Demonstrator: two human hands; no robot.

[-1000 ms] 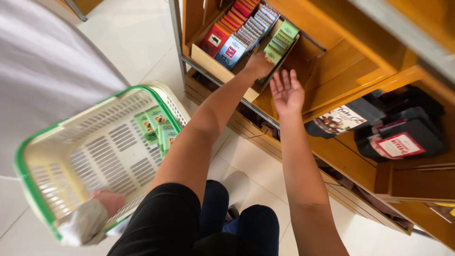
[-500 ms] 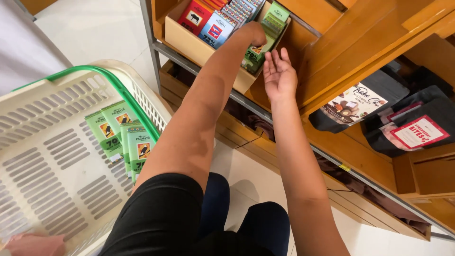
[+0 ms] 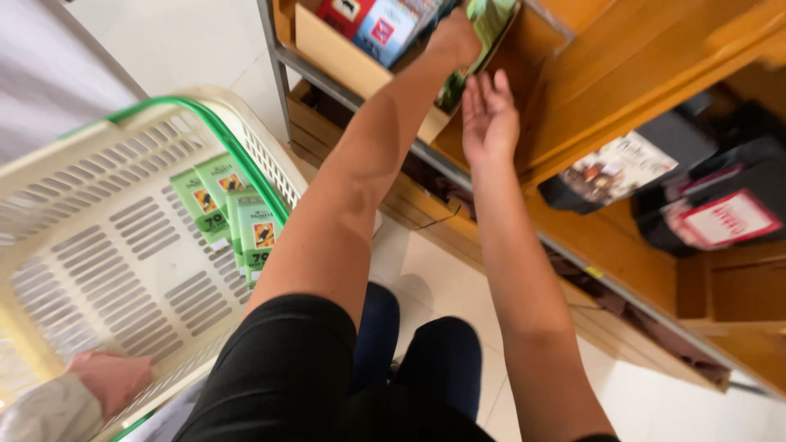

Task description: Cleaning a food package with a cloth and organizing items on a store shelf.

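A cream basket [image 3: 98, 245] with green bars [image 3: 233, 214] sits left of the wooden shelf [image 3: 622, 82], over pale floor tiles [image 3: 442, 278]. The left hand [image 3: 455, 37] grips a green pack [image 3: 491, 18] in the shelf's cardboard tray [image 3: 344, 51]; the right hand [image 3: 490, 115] hangs open beneath, empty.

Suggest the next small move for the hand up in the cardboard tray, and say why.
Probably draw the left hand back with the green packs it seems to grip. The right hand waits open below, and matching green packs already lie in the basket.
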